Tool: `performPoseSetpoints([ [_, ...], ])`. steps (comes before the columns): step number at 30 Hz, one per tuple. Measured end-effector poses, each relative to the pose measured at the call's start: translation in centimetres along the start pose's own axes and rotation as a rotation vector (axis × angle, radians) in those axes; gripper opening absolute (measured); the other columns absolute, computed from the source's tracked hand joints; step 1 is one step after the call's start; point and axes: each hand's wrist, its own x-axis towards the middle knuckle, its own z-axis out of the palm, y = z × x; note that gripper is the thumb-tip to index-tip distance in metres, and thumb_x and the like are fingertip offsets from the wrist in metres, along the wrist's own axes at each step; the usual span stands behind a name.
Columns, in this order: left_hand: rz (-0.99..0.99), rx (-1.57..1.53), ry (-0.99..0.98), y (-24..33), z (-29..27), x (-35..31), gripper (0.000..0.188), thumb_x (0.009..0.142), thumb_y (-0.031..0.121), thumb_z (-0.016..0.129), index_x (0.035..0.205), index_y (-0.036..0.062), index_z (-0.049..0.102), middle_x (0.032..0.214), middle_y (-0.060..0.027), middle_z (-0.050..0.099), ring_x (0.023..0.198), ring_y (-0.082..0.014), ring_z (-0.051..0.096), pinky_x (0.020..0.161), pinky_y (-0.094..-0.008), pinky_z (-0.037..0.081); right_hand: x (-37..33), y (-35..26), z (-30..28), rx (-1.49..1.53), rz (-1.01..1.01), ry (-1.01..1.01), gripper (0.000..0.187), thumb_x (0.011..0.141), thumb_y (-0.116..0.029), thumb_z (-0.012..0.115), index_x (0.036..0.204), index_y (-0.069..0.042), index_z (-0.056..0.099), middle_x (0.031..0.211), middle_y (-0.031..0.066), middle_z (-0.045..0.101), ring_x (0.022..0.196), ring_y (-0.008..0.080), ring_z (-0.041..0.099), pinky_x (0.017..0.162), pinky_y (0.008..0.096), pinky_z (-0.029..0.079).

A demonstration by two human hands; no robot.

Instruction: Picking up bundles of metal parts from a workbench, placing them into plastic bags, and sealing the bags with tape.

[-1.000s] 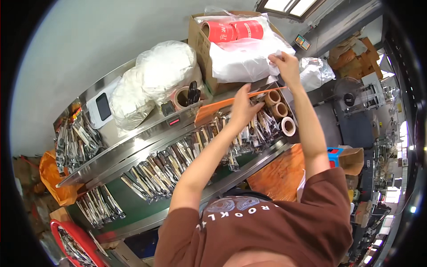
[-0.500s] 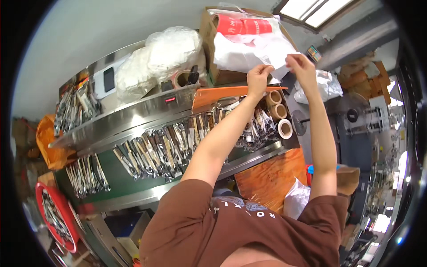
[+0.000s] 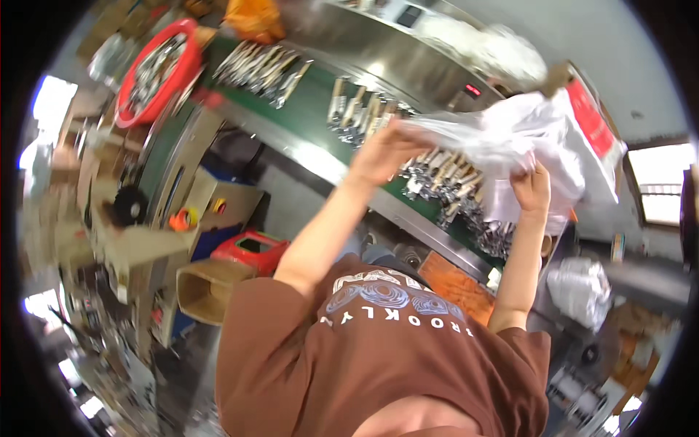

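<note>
Bag [image 3: 477,138], whitish translucent plastic, now stretched between both hands, over shiny packets [image 3: 444,171] on the green table [image 3: 314,125] as seen from above; left hand [image 3: 386,151] grip clamped on one end, right hand [image 3: 531,188] grip pinching the other side. Half a second ago hands were close together; left has since moved well leftward, head view swung round

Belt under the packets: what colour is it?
The belt is green; it shows best in the head view, the only one.
</note>
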Motion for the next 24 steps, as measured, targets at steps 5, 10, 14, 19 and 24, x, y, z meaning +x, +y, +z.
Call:
performPoseSetpoints([
  [5,0.334,0.031,0.189,16.5,-9.7,-23.1,0.032,0.093,0.037,0.042,0.071,0.0145,0.045,0.052,0.0063,0.025,0.043,-0.0035,0.024,0.040,-0.0193,0.025,4.1,11.6,7.1,-1.487,-0.027,-0.528,0.022,0.079,-0.023,0.061,0.077,-0.002,0.055,0.058,-0.0001,0.048,0.048,0.0137,0.044,0.046,0.0282,0.036],
  [10,0.015,1.076,0.762,9.7,-15.6,-41.1,0.025,0.080,0.033,0.062,0.087,0.0091,0.062,0.070,0.0019,0.057,0.063,-0.0094,0.050,0.053,-0.0261,0.041,11.3,38.0,-0.4,-2.077,-0.497,-0.429,0.026,0.081,-0.025,0.052,0.078,-0.003,0.064,0.075,0.0180,0.062,0.070,0.0340,0.059,0.063,0.0434,0.045],
  [14,-0.953,1.112,1.223,-4.0,-23.2,-58.5,0.046,0.075,0.042,0.061,0.101,0.0044,0.064,0.090,-0.0130,0.064,0.076,-0.0228,0.060,0.063,-0.0353,0.050,0.2,57.1,-10.3,-2.368,1.030,-1.655,0.030,0.075,-0.019,0.049,0.091,0.001,0.065,0.092,0.0180,0.064,0.080,0.0353,0.062,0.073,0.0423,0.048],
  [19,-0.572,0.624,1.286,-5.3,-22.2,-70.3,0.041,0.080,0.041,0.057,0.096,0.0034,0.060,0.088,-0.0080,0.063,0.071,-0.0199,0.060,0.061,-0.0335,0.048,-5.6,69.5,1.1,-1.762,0.793,-1.858,0.035,0.081,-0.030,0.052,0.090,0.001,0.065,0.087,0.0153,0.066,0.074,0.0232,0.060,0.071,0.0377,0.047],
  [24,0.592,0.234,1.637,4.5,-27.9,-72.0,0.028,0.087,0.034,0.055,0.085,0.0065,0.060,0.061,0.0019,0.050,0.054,-0.0054,0.042,0.046,-0.0236,0.033,-0.8,84.4,10.4,-1.807,0.412,-1.445,0.026,0.081,-0.025,0.054,0.085,-0.003,0.067,0.075,0.0120,0.066,0.070,0.0204,0.064,0.067,0.0330,0.048],
])
